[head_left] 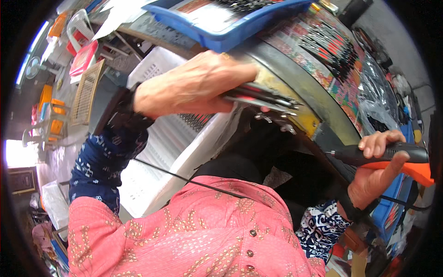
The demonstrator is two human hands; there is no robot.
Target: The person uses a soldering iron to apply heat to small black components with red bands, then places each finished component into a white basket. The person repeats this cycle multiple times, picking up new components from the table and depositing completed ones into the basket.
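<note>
My left hand (pixel 191 83) is closed around a bundle of slim black-and-red pieces (pixel 270 98) with silver metal ends. The ends point right, past the worn yellow edge of the table, and are slightly blurred. At the right, my right hand (pixel 369 177) grips a powered screwdriver (pixel 353 155) with a black body and an orange part below. Its narrow tip points left toward the bundle, well apart from it. Similar black-and-red pieces (pixel 330 46) lie in a pile on the patterned tabletop.
A blue tray (pixel 221 39) holding more dark pieces stands at the table's front edge. Below my left arm is a white plastic crate (pixel 175 166) with some pieces inside. Clear plastic bags (pixel 380 101) lie on the right. A thin dark cord (pixel 184 177) crosses before my body.
</note>
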